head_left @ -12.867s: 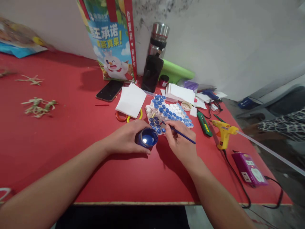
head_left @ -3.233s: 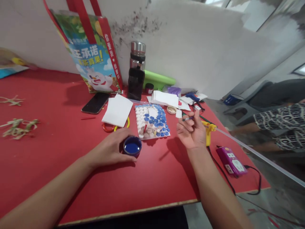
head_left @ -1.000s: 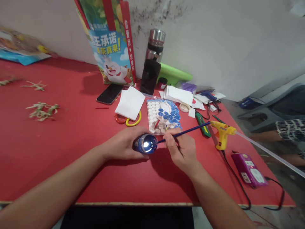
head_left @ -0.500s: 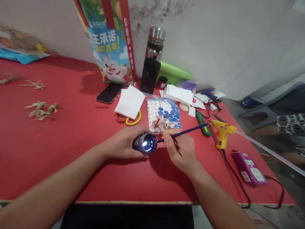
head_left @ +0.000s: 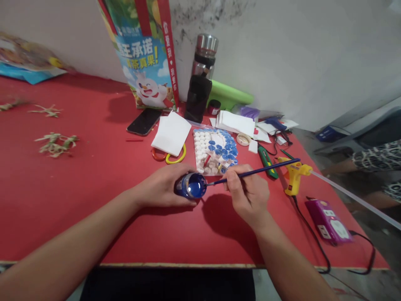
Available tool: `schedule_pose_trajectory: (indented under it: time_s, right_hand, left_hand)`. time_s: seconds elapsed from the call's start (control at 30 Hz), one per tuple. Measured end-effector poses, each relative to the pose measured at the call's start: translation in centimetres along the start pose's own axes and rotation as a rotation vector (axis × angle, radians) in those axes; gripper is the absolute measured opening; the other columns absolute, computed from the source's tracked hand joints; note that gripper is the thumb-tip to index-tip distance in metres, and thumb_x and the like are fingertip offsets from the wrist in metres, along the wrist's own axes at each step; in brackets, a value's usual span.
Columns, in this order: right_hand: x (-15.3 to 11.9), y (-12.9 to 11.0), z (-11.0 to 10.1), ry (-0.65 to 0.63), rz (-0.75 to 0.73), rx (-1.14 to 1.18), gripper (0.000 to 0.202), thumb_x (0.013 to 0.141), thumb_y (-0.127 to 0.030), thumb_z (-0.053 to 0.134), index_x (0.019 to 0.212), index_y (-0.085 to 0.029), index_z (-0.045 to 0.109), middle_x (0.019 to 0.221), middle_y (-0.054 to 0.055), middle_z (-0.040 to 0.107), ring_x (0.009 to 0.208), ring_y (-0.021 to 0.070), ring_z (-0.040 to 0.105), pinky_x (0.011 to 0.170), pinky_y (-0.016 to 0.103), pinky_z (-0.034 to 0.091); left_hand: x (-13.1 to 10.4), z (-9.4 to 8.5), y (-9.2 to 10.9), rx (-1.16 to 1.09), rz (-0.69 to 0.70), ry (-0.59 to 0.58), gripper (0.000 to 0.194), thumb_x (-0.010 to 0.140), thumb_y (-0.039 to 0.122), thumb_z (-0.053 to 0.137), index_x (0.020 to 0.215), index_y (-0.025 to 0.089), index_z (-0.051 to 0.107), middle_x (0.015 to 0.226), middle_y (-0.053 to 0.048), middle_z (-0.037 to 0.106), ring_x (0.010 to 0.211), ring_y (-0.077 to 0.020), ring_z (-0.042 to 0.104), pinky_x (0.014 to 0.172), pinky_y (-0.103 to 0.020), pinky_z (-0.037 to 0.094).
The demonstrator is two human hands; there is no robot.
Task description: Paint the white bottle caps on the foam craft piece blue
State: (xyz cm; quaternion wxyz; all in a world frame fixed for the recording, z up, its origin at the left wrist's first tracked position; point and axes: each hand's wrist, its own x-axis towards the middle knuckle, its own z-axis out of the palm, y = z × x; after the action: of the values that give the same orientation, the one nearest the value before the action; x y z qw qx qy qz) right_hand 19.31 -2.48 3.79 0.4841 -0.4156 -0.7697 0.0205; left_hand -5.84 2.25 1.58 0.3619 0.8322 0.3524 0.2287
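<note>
My left hand [head_left: 167,186] is wrapped round a small glass jar of blue paint [head_left: 192,186], its open mouth tilted to the right. Between the thumb and fingers of my right hand [head_left: 247,192] is a thin dark blue paintbrush [head_left: 266,169]. The brush tip is at the jar's right rim, and the handle slants up to the right. Just beyond both hands lies a board covered in bottle caps [head_left: 202,146], some white and some painted blue. My right hand partly covers its near right corner.
Folded white paper [head_left: 171,131] lies over scissors [head_left: 176,159]. A green utility knife [head_left: 267,162], a yellow glue gun [head_left: 294,175] and a purple power box [head_left: 328,220] are on the right. A phone [head_left: 144,122], a printed bag [head_left: 147,62] and a flask [head_left: 205,54] stand behind. Another person's arm [head_left: 376,159] shows at right.
My right hand has moved right, drawing the brush out from inside the jar to its rim. My left hand and the jar stay nearly in place. The other person's arm has shifted left.
</note>
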Motion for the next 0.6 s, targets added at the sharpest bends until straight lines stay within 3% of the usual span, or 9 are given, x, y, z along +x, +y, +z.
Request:
schedule_pose_trajectory:
  time_s: [0.33,0.5,0.6]
  right_hand:
    - [0.1,0.3,-0.4,0.029,-0.006,0.042,0.018,0.110,-0.021,0.057,0.095,-0.024,0.067,0.070,-0.002,0.070,0.054,0.0132,0.062,0.055,0.028,0.045]
    - [-0.2,0.6,-0.7,0.057,0.067,0.015,0.021,0.111,-0.027,0.057,0.094,-0.024,0.068,0.068,-0.002,0.068,0.054,0.0137,0.061,0.055,0.029,0.047]
    - [-0.3,1.4,-1.2,0.155,0.148,0.076,0.024,0.112,-0.030,0.058,0.091,-0.024,0.069,0.067,-0.003,0.066,0.052,0.0126,0.058,0.054,0.028,0.047]
  left_hand:
    - [0.1,-0.1,0.0,-0.014,-0.023,-0.004,0.056,0.077,0.044,0.095,0.123,0.022,0.072,0.115,-0.007,0.079,0.103,-0.0301,0.075,0.088,-0.036,0.056]
    - [0.1,-0.1,-0.2,-0.016,-0.021,-0.004,0.058,0.075,0.043,0.095,0.123,0.022,0.072,0.116,-0.007,0.079,0.104,-0.0306,0.075,0.089,-0.036,0.057]
    - [0.1,-0.2,-0.2,-0.014,-0.032,-0.005,0.059,0.075,0.044,0.096,0.124,0.023,0.072,0.115,-0.007,0.079,0.103,-0.0307,0.075,0.087,-0.036,0.057]
